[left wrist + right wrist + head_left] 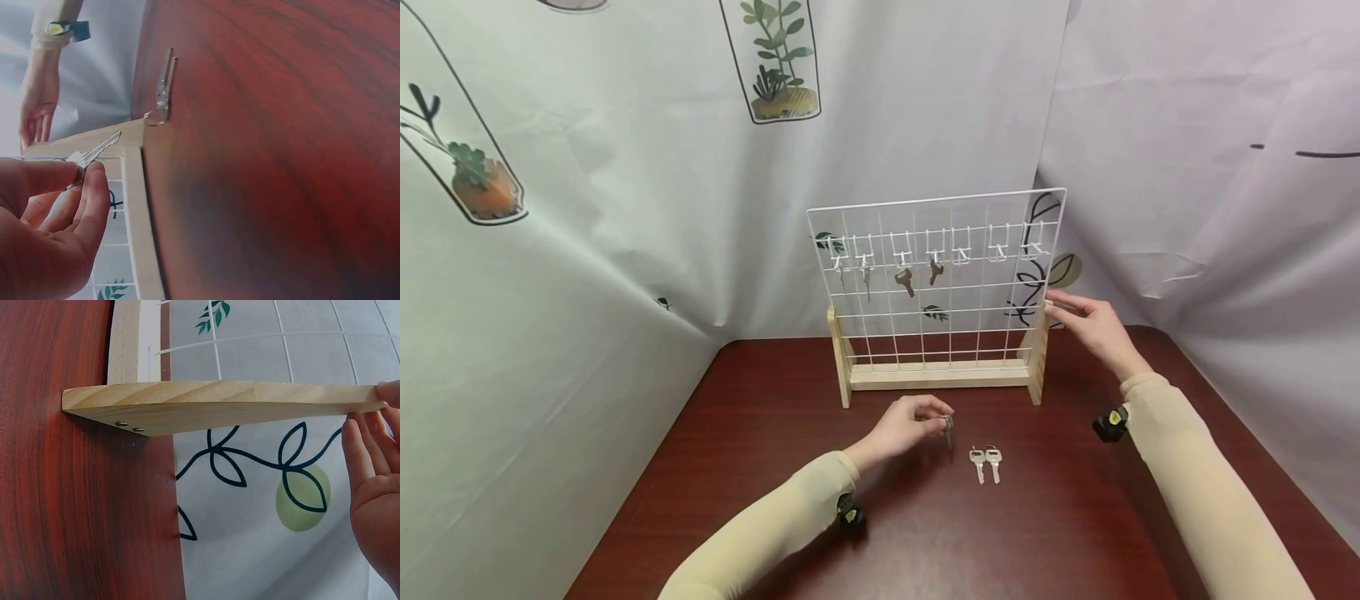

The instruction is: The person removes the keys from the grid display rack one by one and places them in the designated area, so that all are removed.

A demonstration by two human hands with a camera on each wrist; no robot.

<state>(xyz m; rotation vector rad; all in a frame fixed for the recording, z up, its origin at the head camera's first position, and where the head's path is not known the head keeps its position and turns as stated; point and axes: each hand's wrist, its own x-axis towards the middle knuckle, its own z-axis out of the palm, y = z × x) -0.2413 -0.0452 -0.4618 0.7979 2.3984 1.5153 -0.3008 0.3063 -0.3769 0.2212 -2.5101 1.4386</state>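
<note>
Between thumb and fingertips, my left hand [904, 429] pinches a silver key [100, 150], its toothed blade pointing away from the palm in the left wrist view. This key is held in front of the rack's base. A white wire grid rack [951, 312] stands on wooden legs, with several keys [904, 280] hanging from hooks in its left half. At the rack's right side, my right hand [1097, 329] grips the top of the wooden leg [250, 394] with thumb and fingers. Two loose keys [985, 464] lie side by side on the table, right of my left hand.
The dark red wooden table [1037, 533] runs under everything. White hooks [997, 252] without keys line the rack's right half. Behind the rack hangs a pale printed cloth [925, 108], close to the table's back edge. Wrist cameras [1110, 425] are strapped on both arms.
</note>
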